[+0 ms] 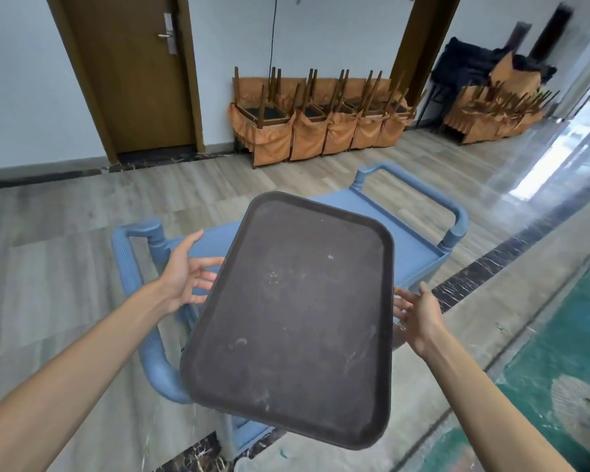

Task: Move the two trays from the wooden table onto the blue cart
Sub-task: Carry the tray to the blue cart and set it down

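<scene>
Tray (293, 318) above blue cart (419, 247), between spread fingers (205, 277) of both hands.

I'm seeing a scuffed dark tray (293, 321) over the blue cart (419, 253), my left hand (184, 270) open at its left edge, right hand (419, 315) open beside its right edge, upturned chairs (321, 120) along the wall

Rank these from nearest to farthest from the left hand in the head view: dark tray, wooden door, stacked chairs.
From the left hand:
1. Dark tray, right beside it.
2. Stacked chairs, against the far wall, to the right.
3. Wooden door, in the far wall, upper left; close to the chairs' rank.
</scene>
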